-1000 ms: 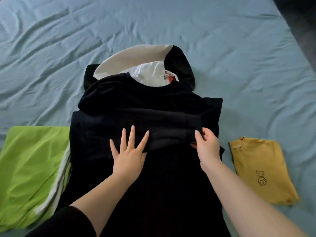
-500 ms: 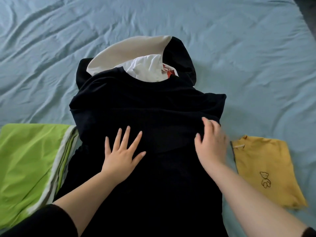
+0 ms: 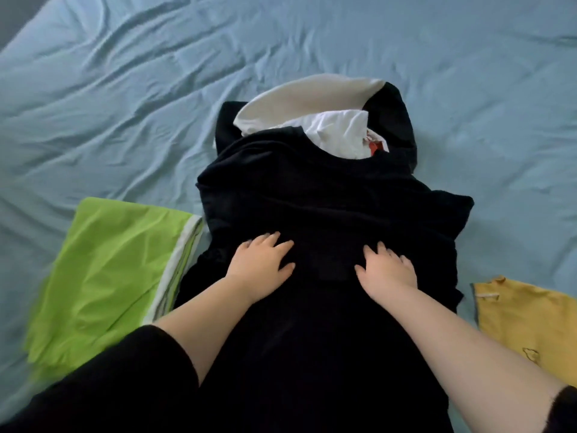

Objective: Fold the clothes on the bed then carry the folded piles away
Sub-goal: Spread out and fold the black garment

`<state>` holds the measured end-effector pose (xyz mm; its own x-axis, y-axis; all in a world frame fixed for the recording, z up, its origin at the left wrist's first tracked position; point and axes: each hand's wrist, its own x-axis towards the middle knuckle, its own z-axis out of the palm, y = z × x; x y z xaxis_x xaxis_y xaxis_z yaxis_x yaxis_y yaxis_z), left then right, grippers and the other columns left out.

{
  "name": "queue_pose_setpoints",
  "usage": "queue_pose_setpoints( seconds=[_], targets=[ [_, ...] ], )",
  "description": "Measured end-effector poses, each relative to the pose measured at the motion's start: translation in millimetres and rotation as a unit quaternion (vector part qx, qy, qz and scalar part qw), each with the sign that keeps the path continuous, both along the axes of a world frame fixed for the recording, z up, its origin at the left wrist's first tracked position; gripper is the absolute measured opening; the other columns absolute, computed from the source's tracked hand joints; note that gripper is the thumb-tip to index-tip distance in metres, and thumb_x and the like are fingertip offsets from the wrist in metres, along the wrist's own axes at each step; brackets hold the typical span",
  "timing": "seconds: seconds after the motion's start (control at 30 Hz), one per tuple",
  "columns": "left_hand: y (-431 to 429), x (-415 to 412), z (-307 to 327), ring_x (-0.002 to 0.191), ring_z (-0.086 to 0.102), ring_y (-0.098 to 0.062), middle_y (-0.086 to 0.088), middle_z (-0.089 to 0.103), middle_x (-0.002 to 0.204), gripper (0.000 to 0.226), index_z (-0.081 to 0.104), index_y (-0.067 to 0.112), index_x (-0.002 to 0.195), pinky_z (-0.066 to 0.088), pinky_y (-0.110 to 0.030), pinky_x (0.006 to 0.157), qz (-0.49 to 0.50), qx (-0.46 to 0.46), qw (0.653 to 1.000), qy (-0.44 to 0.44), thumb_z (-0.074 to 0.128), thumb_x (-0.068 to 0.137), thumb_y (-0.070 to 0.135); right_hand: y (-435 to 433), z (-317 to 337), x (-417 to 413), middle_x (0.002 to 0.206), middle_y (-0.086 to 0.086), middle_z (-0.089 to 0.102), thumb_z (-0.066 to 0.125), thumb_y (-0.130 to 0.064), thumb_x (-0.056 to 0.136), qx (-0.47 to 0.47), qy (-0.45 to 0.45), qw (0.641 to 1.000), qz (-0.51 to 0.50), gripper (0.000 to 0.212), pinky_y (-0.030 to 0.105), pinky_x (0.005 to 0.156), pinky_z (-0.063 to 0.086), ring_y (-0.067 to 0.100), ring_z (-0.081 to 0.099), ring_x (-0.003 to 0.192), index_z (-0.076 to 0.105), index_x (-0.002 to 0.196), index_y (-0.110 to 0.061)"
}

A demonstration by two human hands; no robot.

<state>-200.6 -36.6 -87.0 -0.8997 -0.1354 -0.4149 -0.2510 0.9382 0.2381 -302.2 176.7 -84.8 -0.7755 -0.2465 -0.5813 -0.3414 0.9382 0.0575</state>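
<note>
A long black garment [image 3: 331, 195] lies spread down the middle of the bed, its sleeves folded across its chest. Its upper end covers a heap of other clothes: a cream piece [image 3: 299, 95], a white one [image 3: 334, 126] and a black one [image 3: 393, 120]. My left hand [image 3: 260, 267] rests palm down on the black garment, fingers apart. My right hand [image 3: 387, 270] lies flat on it a little to the right, fingers spread too. Neither hand grips the cloth.
A folded lime-green garment [image 3: 106, 270] with a white edge lies to the left of the black one. A folded yellow top [image 3: 530, 320] lies at the right edge. The wrinkled blue bed sheet [image 3: 156, 89] stretches beyond and to both sides.
My right hand let go of the sleeve cuff and slid left onto the garment's middle. My left hand shifted slightly left, fingers curling a little. The view moved closer and to the left.
</note>
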Motion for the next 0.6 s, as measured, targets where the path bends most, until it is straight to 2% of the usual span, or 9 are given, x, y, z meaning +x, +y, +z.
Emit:
queue_pose_setpoints(
  seconds=[0.07,0.13,0.17,0.23,0.33,0.4,0.47,0.53,0.6],
  targets=[
    [-8.1,28.0,13.4,0.133,0.040,-0.015,0.008,0.047,0.141,0.041,0.046,0.030,0.136,0.035,-0.034,0.105,0.063,0.017,0.990,0.128,0.044,0.095,0.037,-33.3,14.7,11.1,0.147,0.001,0.045,0.038,-0.038,0.100,-0.063,0.057,0.996,0.031,0.044,0.039,0.115,0.027,0.020,0.041,0.134,0.045,0.140,-0.022],
    [-26.6,57.1,17.0,0.120,0.049,-0.017,0.005,0.056,0.125,0.037,0.054,0.023,0.124,0.039,-0.032,0.099,0.140,0.026,0.974,0.176,0.051,0.088,0.019,-74.4,27.7,22.4,0.131,-0.004,0.057,0.041,-0.035,0.099,-0.145,0.076,0.984,0.074,0.036,0.036,0.109,0.033,0.018,0.050,0.123,0.054,0.130,-0.023],
    [-38.9,69.8,16.5,0.118,0.050,-0.021,0.001,0.056,0.123,0.041,0.054,0.018,0.124,0.039,-0.032,0.099,0.179,0.035,0.969,0.166,0.053,0.084,0.013,-96.8,33.3,27.3,0.127,-0.005,0.059,0.043,-0.034,0.098,-0.182,0.071,0.977,0.088,0.034,0.035,0.107,0.034,0.017,0.052,0.120,0.056,0.128,-0.024],
    [-63.1,86.0,12.6,0.124,0.046,-0.025,-0.008,0.051,0.132,0.054,0.045,0.009,0.135,0.034,-0.033,0.105,0.220,0.039,0.969,0.107,0.052,0.082,0.008,-143.8,42.6,32.0,0.124,-0.005,0.061,0.046,-0.029,0.097,-0.255,0.067,0.959,0.109,0.031,0.034,0.106,0.035,0.016,0.053,0.118,0.059,0.125,-0.022],
    [-89.1,90.5,1.1,0.129,0.043,-0.024,-0.007,0.043,0.144,0.067,0.025,0.010,0.148,0.037,-0.034,0.103,0.195,0.027,0.980,0.033,0.052,0.088,0.019,-212.0,49.4,30.5,0.125,-0.003,0.062,0.050,-0.021,0.094,-0.327,0.059,0.930,0.156,0.031,0.033,0.104,0.035,0.017,0.053,0.119,0.061,0.123,-0.018],
    [-97.7,83.2,-5.9,0.119,0.052,-0.024,-0.004,0.047,0.139,0.067,0.026,0.016,0.146,0.046,-0.038,0.089,0.170,0.003,0.985,0.026,0.057,0.088,0.030,-248.0,44.5,26.5,0.128,0.000,0.060,0.052,-0.020,0.093,-0.319,0.050,0.929,0.179,0.033,0.035,0.104,0.036,0.021,0.051,0.121,0.059,0.125,-0.017],
    [-100.6,74.1,-11.7,0.109,0.058,-0.026,-0.005,0.049,0.133,0.066,0.030,0.020,0.142,0.049,-0.037,0.075,0.141,-0.030,0.989,0.024,0.061,0.086,0.036,-273.9,33.7,20.5,0.130,0.004,0.057,0.054,-0.025,0.092,-0.267,0.046,0.946,0.178,0.038,0.037,0.102,0.036,0.026,0.049,0.122,0.054,0.129,-0.017],
    [-100.3,67.6,-17.9,0.103,0.060,-0.027,-0.007,0.052,0.123,0.071,0.030,0.019,0.142,0.046,-0.034,0.066,0.119,-0.056,0.991,0.023,0.063,0.084,0.043,-289.8,20.7,14.1,0.131,0.007,0.054,0.057,-0.038,0.090,-0.185,0.049,0.969,0.158,0.046,0.040,0.100,0.036,0.029,0.046,0.123,0.050,0.131,-0.017],
    [-100.5,63.6,-21.1,0.097,0.063,-0.027,-0.007,0.055,0.115,0.069,0.036,0.017,0.136,0.040,-0.031,0.061,0.107,-0.069,0.991,0.040,0.063,0.082,0.049,-298.4,10.3,7.4,0.127,0.006,0.057,0.057,-0.048,0.088,-0.125,0.055,0.982,0.133,0.048,0.040,0.099,0.034,0.029,0.048,0.122,0.053,0.126,-0.018]
  ],
)
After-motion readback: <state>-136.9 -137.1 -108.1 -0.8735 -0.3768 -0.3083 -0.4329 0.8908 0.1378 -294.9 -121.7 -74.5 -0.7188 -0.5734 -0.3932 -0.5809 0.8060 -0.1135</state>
